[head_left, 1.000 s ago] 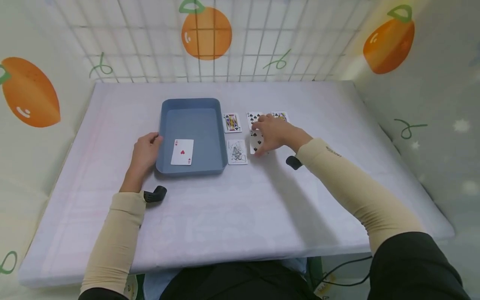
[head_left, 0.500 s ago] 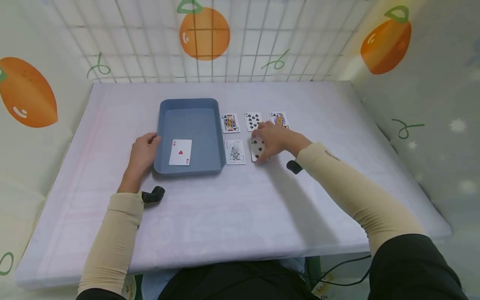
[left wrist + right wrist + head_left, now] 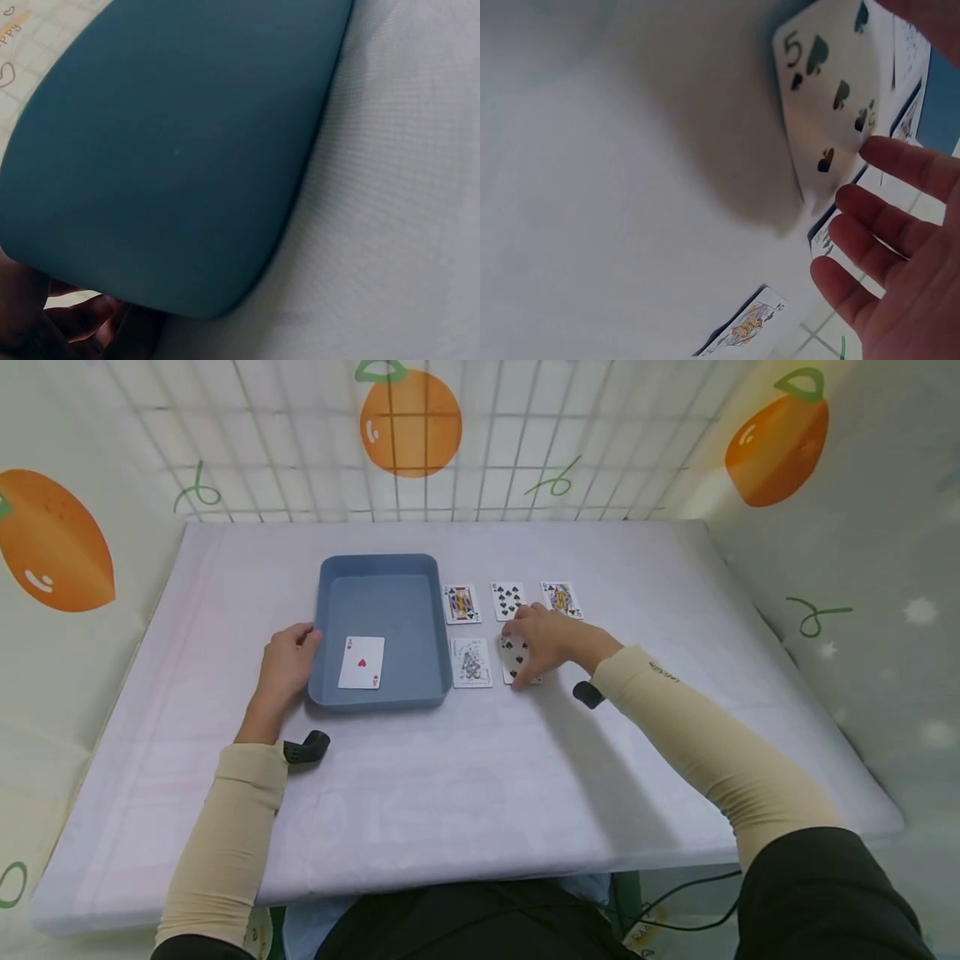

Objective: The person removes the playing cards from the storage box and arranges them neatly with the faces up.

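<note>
My left hand [image 3: 287, 662] grips the left wall of a shallow blue tray [image 3: 378, 697]. In the left wrist view its curled fingers [image 3: 82, 319] lie at the edge of the tray, seen from outside. An ace of hearts [image 3: 362, 662] lies face up inside the tray. My right hand [image 3: 551, 639] holds a five of spades [image 3: 821, 97] by its edges between thumb and index finger, close over the white cloth. The other fingers extend over the cards behind; the hand hides part of the five in the head view.
Left of the five lies a joker [image 3: 471, 662]. Behind it run a king [image 3: 461, 604], a spade number card [image 3: 508, 600] and another face card [image 3: 561, 598]. A white grid panel [image 3: 510, 452] stands behind the cloth-covered table [image 3: 420, 810].
My right hand has drawn the five of spades toward the table's front, baring the spade number card and the face card behind. The left hand stays on the tray.
</note>
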{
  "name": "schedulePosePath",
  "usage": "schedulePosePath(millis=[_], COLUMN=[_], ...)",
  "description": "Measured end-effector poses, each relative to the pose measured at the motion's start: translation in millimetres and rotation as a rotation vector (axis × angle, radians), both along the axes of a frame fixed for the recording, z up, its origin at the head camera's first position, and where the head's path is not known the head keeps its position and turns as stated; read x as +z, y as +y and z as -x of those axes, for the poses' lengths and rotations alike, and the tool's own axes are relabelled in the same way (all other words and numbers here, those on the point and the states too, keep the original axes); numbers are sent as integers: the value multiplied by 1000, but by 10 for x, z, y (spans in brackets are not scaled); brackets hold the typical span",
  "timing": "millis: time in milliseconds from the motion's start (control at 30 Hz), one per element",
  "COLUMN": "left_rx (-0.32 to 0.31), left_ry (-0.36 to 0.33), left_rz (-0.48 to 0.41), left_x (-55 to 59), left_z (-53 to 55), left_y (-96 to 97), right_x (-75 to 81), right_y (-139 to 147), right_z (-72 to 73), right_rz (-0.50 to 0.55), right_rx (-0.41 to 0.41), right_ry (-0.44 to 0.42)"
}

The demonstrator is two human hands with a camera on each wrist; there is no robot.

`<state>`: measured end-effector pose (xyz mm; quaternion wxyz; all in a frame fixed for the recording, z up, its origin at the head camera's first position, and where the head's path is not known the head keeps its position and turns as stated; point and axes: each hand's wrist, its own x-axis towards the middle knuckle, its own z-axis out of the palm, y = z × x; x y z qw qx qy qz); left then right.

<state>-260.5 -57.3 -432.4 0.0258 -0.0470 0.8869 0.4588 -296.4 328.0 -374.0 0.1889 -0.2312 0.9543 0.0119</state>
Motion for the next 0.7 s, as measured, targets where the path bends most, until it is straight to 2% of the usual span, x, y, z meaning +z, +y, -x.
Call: schedulePosePath(millis=[200,400,700], left_rx=[1,2,-4], left_ry=[-3,3,5], left_rz=[6,9,1], left_x=[7,8,-2], left_z=[4,0,4], left_y=[6,2,7], right_x=[40,139,268], right_y=[25,38,19], right_z=[-2,-2,2], right_rz=[15,16,12], right_rx=[30,55,17], right_ry=[6,54,56])
